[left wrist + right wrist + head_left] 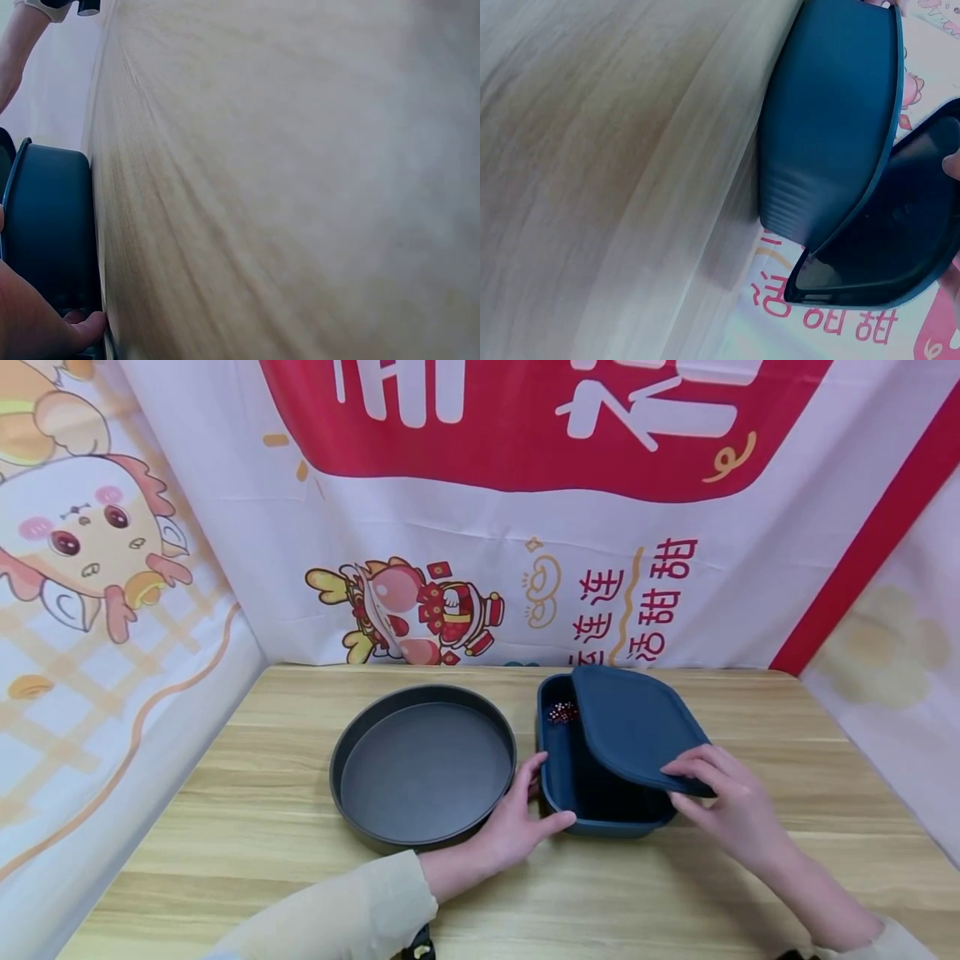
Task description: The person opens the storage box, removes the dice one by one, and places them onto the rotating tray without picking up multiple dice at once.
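A dark blue lunch box stands on the wooden table. Its lid is tilted and turned askew over the right part, leaving the left side uncovered. Something small, dark red and glittery lies inside at the back left; its kind cannot be made out. My left hand holds the box at its front left corner, fingers along the left wall and thumb at the front rim. With thumb and fingers, my right hand pinches the lid's front right corner. The lid's underside shows in the right wrist view.
Left of the box, close to my left hand, is a round dark grey pan. Behind the table hangs a printed white and red cloth, with more printed cloth along the left side.
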A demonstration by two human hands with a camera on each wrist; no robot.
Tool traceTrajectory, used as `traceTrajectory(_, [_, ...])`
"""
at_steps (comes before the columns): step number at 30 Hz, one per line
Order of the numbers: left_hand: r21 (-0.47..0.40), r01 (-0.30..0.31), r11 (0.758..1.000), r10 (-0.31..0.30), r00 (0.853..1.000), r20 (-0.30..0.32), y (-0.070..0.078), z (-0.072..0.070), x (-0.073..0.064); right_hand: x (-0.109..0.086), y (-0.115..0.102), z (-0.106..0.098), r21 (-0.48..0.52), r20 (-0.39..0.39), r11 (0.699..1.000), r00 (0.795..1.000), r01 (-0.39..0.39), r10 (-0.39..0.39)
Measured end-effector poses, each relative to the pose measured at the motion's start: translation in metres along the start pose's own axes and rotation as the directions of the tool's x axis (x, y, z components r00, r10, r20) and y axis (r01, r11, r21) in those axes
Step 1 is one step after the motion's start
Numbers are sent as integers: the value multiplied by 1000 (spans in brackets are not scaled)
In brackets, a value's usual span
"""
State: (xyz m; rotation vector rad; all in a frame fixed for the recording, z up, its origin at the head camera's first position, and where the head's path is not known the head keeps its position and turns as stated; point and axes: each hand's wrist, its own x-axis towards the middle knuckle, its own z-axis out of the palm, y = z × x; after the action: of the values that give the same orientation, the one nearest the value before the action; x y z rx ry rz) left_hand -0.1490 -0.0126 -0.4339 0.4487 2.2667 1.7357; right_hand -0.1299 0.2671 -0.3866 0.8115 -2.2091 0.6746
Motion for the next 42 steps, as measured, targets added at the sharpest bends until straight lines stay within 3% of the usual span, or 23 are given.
traceTrajectory(6, [-14, 12, 1000, -12, 1000, 5, 2, -1, 0, -5, 5, -7, -74, -53, 996, 997, -52, 48])
traceTrajectory(15, [7, 21, 1000, -21, 1000, 16, 0, -2, 0, -16, 19, -20, -3, -146, 991, 981, -133, 132])
traceTrajectory(21, [9, 16, 1000, -16, 1000, 11, -1, -2, 1, -22, 25, -29, -23, -170, 983, 970, -180, 174])
traceTrajectory(32, [12, 27, 1000, -27, 1000, 14, 1, -1, 1, -33, 40, -42, -167, -217, 955, 954, -245, 207])
traceTrajectory(42, [13, 30, 999, -31, 999, 10, 3, -2, 1, -37, 53, -46, -200, -233, 943, 948, -266, 218])
